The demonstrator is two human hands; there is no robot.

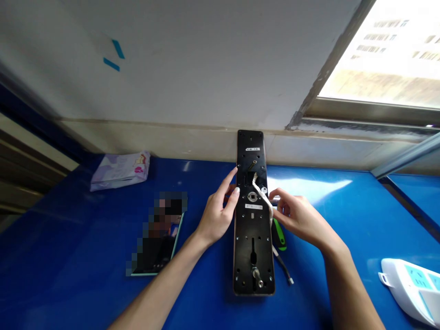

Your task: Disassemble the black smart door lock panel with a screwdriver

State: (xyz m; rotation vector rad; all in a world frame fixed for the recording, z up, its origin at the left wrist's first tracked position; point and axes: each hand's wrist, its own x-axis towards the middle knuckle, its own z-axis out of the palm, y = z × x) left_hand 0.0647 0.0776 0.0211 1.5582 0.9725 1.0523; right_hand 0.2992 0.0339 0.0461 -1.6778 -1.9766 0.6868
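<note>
A long black lock panel lies lengthwise on the blue table, its back side up with holes, a square spindle socket and white labels. A white ribbon cable runs out of it toward the right. My left hand rests against the panel's left edge, fingers stretched along it. My right hand sits at the right edge, fingers pinched on the cable's end. A green-and-black screwdriver lies beside the panel under my right hand.
A tablet lies left of the panel. A pale plastic packet sits at the back left by the wall. A white device with teal labels is at the right edge. A window frame runs along the back right.
</note>
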